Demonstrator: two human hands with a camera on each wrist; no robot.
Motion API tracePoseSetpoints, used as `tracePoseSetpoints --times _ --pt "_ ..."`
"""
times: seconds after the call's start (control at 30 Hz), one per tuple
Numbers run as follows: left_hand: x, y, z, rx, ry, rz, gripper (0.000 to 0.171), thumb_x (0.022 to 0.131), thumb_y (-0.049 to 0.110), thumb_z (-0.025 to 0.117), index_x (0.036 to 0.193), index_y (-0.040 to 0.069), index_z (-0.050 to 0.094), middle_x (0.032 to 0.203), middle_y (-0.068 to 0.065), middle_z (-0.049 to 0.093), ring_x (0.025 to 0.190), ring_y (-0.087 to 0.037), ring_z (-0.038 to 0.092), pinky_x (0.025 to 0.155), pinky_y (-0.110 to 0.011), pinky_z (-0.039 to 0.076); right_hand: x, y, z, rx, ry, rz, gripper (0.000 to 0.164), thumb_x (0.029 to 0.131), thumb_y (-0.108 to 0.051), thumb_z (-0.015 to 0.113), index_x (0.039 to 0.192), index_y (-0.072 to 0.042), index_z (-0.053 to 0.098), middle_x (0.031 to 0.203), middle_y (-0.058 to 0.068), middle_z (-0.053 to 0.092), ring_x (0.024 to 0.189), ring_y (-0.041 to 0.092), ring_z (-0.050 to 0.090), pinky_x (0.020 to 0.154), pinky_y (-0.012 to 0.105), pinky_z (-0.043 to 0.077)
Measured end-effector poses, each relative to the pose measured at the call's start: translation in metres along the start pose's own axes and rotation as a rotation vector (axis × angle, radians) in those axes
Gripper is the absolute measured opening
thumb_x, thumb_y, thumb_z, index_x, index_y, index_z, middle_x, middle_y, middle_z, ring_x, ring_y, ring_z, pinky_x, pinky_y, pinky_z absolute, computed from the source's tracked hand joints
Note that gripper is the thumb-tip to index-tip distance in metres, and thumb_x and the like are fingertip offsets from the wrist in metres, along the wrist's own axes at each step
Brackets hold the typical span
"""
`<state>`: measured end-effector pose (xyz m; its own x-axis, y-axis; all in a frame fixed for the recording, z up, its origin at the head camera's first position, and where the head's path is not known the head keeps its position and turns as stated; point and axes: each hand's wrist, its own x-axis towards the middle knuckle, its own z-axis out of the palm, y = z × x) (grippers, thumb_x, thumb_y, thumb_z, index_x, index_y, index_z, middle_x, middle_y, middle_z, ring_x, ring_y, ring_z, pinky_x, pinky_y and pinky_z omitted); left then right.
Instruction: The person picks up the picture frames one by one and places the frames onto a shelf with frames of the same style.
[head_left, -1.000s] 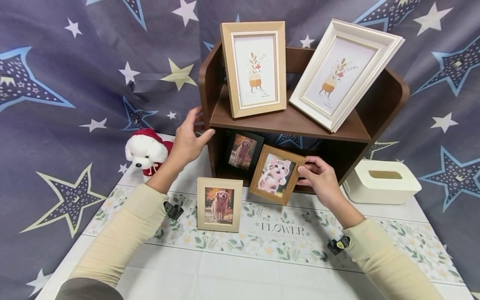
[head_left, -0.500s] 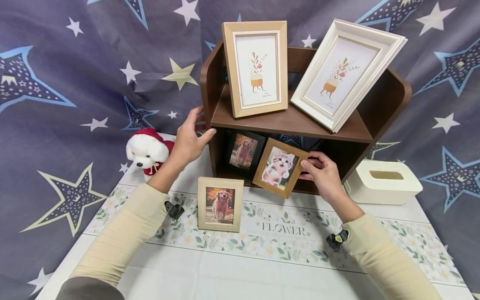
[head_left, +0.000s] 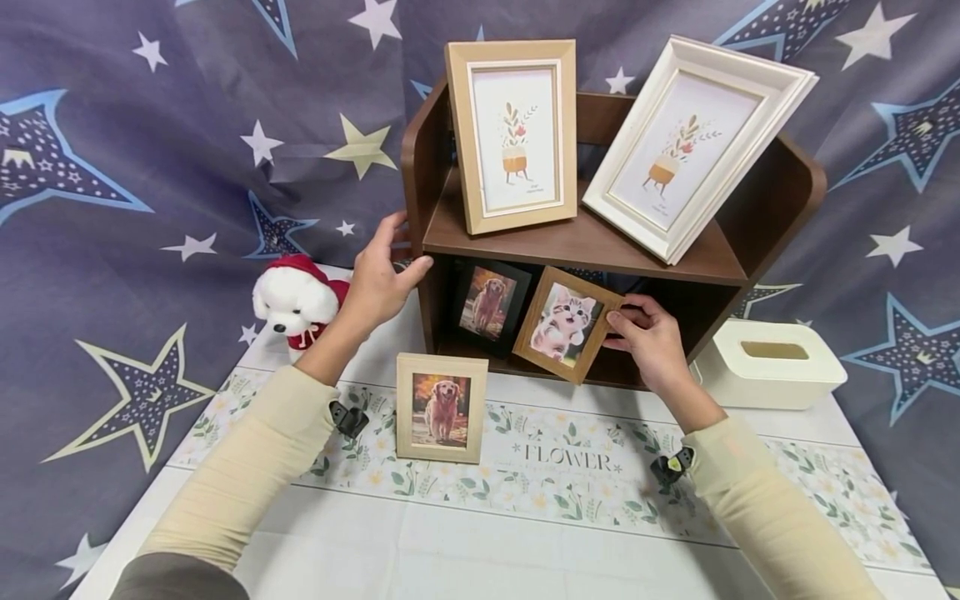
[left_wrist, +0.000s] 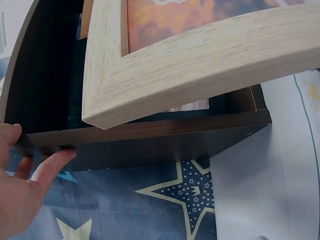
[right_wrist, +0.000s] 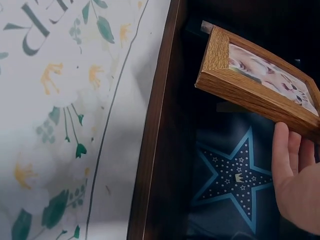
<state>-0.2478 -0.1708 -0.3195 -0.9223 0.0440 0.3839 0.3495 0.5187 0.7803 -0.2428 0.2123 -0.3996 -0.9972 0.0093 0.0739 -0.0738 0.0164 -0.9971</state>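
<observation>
My right hand (head_left: pixel 654 340) pinches the right edge of a brown wooden picture frame (head_left: pixel 528 342) with a kitten picture. It holds the frame tilted at the opening of the lower compartment of a dark brown shelf (head_left: pixel 555 247). In the right wrist view the frame's corner (right_wrist: pixel 215 65) is inside the shelf opening, off the compartment floor. My left hand (head_left: pixel 382 275) grips the shelf's left side panel, thumb at the front edge and fingers on the outer face. A black picture frame (head_left: pixel 489 305) with a dog picture stands in the compartment, left of the kitten frame.
On the upper shelf stand a tan picture frame (head_left: pixel 461 150) and a tilted white one (head_left: pixel 626 150). A pale wood frame (head_left: pixel 405 408) stands on the table in front. A plush dog (head_left: pixel 288 298) is at left, a white tissue box (head_left: pixel 772 375) at right.
My right hand has moved the kitten frame up and slightly right, farther back toward the shelf's lower compartment. My left hand has kept its place on the side panel.
</observation>
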Motion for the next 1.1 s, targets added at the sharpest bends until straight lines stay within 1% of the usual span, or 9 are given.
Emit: tracePoseSetpoints --times 0.17,0.43,0.7,0.93,1.1 --pt "0.000 0.000 0.000 0.004 -0.001 0.000 0.065 0.097 0.016 0.069 0.153 0.012 0.038 0.142 -0.020 0.056 0.123 -0.037 0.063 0.098 -0.053 0.057 0.004 0.004 -0.001 -0.018 0.008 -0.002 0.022 0.098 -0.004 0.063 0.114 -0.018 0.056 0.093 -0.008 0.065 0.083 0.006 0.069 0.069 0.027 0.063" --pt "0.000 -0.001 0.000 0.002 0.000 0.006 0.065 0.097 0.015 0.069 0.153 0.011 0.037 0.142 -0.021 0.056 0.123 -0.038 0.063 0.099 -0.055 0.056 0.011 0.008 -0.004 0.007 0.036 -0.016 0.023 0.097 -0.002 0.064 0.111 -0.018 0.057 0.090 -0.009 0.068 0.081 0.007 0.067 0.067 0.025 0.063" --pt "0.000 -0.002 0.000 0.005 0.003 0.006 0.065 0.097 0.015 0.069 0.153 0.011 0.037 0.142 -0.021 0.056 0.123 -0.038 0.063 0.099 -0.054 0.056 0.017 0.010 0.000 -0.004 0.054 -0.005 0.024 0.097 -0.004 0.066 0.113 -0.019 0.057 0.092 -0.010 0.067 0.082 0.006 0.067 0.068 0.024 0.063" --pt "0.000 0.000 0.000 0.007 0.003 0.007 0.065 0.097 0.016 0.069 0.153 0.011 0.038 0.142 -0.020 0.056 0.123 -0.037 0.063 0.098 -0.053 0.057 0.022 0.015 0.002 0.022 0.074 -0.002 0.024 0.097 -0.003 0.065 0.111 -0.020 0.058 0.091 -0.010 0.068 0.082 0.007 0.067 0.066 0.023 0.062" --pt "0.000 0.000 0.000 0.007 0.005 0.008 0.064 0.097 0.016 0.069 0.153 0.011 0.038 0.142 -0.021 0.057 0.122 -0.037 0.063 0.098 -0.052 0.057 0.026 0.020 0.004 0.028 0.083 0.005 0.023 0.097 -0.003 0.065 0.111 -0.019 0.058 0.092 -0.008 0.067 0.082 0.008 0.067 0.067 0.024 0.062"
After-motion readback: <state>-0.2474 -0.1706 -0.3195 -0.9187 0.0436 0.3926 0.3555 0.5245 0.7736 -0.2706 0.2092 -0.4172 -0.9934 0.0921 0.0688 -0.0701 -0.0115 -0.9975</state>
